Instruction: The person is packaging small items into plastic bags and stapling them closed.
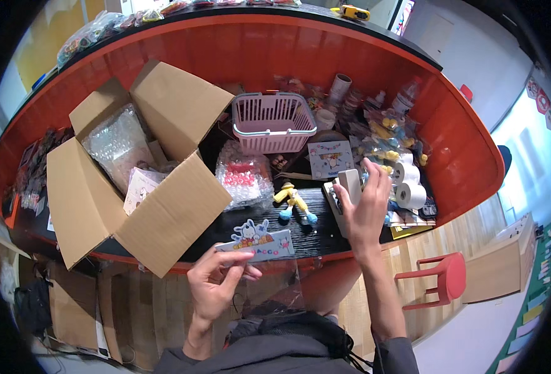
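My left hand [219, 276] pinches a blue printed cardboard header card [270, 245] with a cartoon dog cut-out along its top. A clear plastic bag [280, 285] hangs below the card, over my lap. My right hand [369, 210] is spread at a pale grey device [350, 184], probably a stapler, which lies between thumb and fingers; whether they touch it is hard to tell. On the black counter between my hands lies a yellow and blue crocheted piece [296, 203]. Behind the device rests another blue printed card [330, 160].
An open cardboard box [172, 224] with bubble-wrapped goods stands at left. Beside it are a bubble-wrap package [245, 180] and a pink plastic basket [275, 140]. White rolls [411, 195] and bagged yellow items [390, 135] crowd the right. A red stool [450, 276] stands on the floor.
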`<state>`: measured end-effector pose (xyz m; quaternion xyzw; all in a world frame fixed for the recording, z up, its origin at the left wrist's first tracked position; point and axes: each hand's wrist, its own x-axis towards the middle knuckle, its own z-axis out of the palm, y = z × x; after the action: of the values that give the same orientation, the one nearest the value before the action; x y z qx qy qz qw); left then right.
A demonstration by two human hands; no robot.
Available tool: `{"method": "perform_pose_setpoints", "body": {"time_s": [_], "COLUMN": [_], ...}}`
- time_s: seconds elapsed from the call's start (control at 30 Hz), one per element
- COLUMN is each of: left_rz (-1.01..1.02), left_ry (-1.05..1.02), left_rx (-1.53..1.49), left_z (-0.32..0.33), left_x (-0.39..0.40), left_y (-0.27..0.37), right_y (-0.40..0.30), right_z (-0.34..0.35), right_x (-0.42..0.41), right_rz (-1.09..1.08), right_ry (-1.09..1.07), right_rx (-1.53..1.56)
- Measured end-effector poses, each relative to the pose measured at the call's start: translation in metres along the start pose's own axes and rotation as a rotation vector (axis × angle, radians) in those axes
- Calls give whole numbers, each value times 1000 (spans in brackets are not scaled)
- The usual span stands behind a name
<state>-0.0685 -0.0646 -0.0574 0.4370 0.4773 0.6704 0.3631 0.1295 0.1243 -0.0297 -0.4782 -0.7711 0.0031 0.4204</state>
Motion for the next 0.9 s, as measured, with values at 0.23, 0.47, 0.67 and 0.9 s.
{"method": "perform_pose_setpoints", "body": {"time_s": [0.23,0.47,0.67,0.9], "left_rz": [73,33,-154,240], "left_ry": [-27,-116,-84,-83], "left_rx": [61,25,40,745], "left_z": [-3,-1,37,69], "left_x": [-6,-3,51,77], "left_y": [3,2,-15,-37], "right_y": [-28,-6,2,16], "right_z": [26,-10,-67,-99], "right_x": [-26,-23,-52,-95], "right_rz": [-59,517,672,635], "right_ry": [-419,-471,-401,-250], "right_rx": [18,865,1145,980]}}
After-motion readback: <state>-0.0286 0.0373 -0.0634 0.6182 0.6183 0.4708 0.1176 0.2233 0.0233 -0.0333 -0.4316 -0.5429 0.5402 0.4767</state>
